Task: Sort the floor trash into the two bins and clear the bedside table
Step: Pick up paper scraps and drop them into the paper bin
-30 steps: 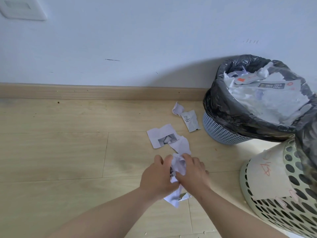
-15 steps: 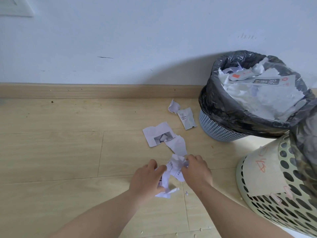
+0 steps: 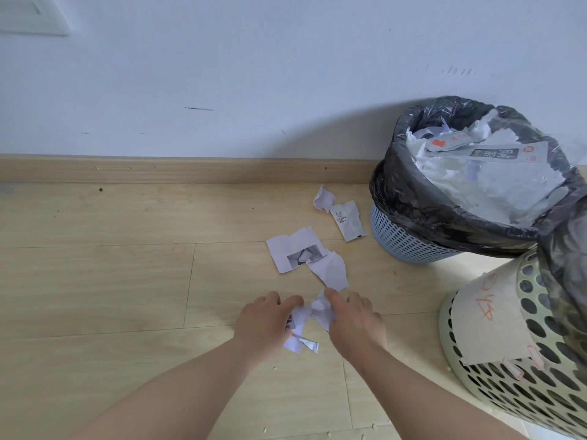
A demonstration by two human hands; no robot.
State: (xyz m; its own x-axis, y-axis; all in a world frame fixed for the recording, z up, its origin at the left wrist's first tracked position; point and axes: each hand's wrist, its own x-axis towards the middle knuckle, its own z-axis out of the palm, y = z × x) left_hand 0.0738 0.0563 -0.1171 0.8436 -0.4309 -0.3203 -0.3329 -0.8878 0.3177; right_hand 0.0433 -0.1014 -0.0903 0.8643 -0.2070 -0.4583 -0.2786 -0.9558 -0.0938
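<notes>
My left hand [image 3: 265, 322] and my right hand [image 3: 354, 319] hold a crumpled wad of white paper scraps [image 3: 309, 315] between them, low over the wooden floor. Fingers of both hands curl around the scraps, and a piece hangs below the left hand. Just beyond the hands lie a torn white scrap [image 3: 332, 269] and a printed paper piece [image 3: 293, 252]. Farther back are a small crumpled paper [image 3: 323, 198] and a white sachet [image 3: 347, 223]. A blue bin [image 3: 409, 242] with a black liner, full of paper, stands at the right.
A pale green perforated bin [image 3: 521, 350] with a paper label stands at the near right, partly under a black liner. A wooden skirting board [image 3: 190, 169] and a white wall close off the back. Small crumbs dot the floor near me.
Both hands have drawn slightly apart, with the paper wad spread between them. The view has shifted a little, and the scraps on the floor have not moved.
</notes>
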